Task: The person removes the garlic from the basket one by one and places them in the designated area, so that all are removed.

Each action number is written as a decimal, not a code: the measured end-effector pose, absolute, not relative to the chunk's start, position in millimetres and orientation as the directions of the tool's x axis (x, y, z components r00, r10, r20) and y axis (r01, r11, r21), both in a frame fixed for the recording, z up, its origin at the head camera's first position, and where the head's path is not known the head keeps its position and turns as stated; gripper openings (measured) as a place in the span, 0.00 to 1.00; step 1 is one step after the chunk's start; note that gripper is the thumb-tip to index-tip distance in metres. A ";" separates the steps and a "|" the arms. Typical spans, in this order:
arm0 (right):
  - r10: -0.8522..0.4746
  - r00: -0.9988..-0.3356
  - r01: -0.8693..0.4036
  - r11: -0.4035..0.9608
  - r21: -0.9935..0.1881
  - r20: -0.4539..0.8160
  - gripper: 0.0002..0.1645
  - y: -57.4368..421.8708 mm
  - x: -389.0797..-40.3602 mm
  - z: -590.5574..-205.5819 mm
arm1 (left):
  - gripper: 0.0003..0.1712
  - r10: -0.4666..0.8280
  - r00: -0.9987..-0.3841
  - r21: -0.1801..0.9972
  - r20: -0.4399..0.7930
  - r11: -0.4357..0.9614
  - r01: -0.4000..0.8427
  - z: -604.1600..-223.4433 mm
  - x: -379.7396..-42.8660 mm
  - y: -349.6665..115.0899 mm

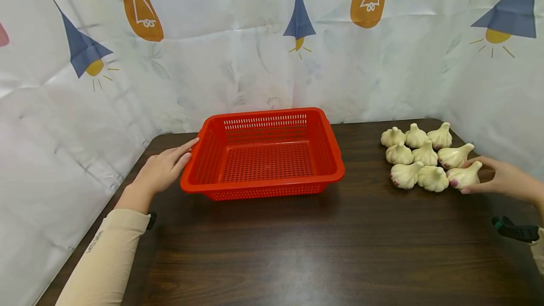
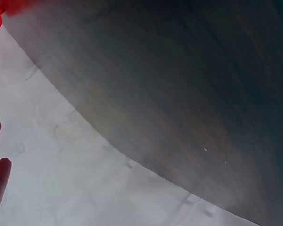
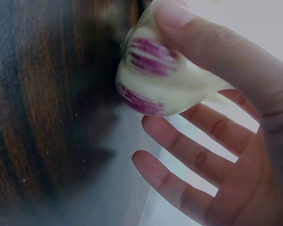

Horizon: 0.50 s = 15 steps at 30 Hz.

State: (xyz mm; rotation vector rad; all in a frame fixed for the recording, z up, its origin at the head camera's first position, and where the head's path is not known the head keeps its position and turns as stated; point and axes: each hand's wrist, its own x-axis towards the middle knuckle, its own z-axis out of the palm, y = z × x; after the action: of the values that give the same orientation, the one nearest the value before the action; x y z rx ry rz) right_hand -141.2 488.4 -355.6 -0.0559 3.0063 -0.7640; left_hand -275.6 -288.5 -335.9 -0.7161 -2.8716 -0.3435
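In the head view, my left hand (image 1: 163,169) reaches to the left rim of a red plastic basket (image 1: 263,185), its fingertips against the rim. Only two of its fingertips (image 2: 0,179) show in the left wrist view. At the far right, my right hand (image 1: 499,181) holds a garlic bulb (image 1: 461,177) between thumb and fingers. The right wrist view shows that bulb (image 3: 155,80) up close, cream with purple streaks, under the thumb (image 3: 203,42). Several more garlic bulbs (image 1: 425,153) sit grouped just left of and behind it.
The basket has slotted walls and a mesh floor, with nothing in it. Everything stands on a dark brown wooden table (image 1: 276,244). A white patterned curtain (image 1: 255,74) hangs along the back and sides. Dark bands are on both wrists.
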 end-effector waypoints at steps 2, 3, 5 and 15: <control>-0.043 -0.999 -0.024 0.878 -0.479 -0.028 0.39 489.9 -141.3 -356.2 | 0.33 0.441 -0.872 0.185 0.212 0.858 0.479 -336.1 -275.4 -288.3; -0.044 -0.999 -0.024 0.874 -0.485 -0.030 0.40 490.5 -141.6 -356.6 | 0.33 0.439 -0.873 0.187 0.214 0.858 0.478 -336.1 -275.4 -288.3; -0.047 -0.998 -0.026 0.865 -0.500 -0.029 0.40 491.6 -142.3 -357.2 | 0.32 0.439 -0.872 0.188 0.217 0.858 0.479 -336.2 -275.3 -288.3; -0.033 -0.998 -0.002 0.879 -0.478 -0.058 0.52 497.6 -140.4 -361.0 | 0.33 0.430 -0.879 0.200 0.206 0.861 0.467 -336.8 -276.5 -288.8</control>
State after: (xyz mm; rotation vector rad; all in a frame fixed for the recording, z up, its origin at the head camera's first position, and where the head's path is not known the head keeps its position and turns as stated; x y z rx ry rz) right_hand -140.4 497.6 -361.0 -0.0278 2.9825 -0.7583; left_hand -276.5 -288.8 -336.8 -0.6988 -2.8810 -0.3681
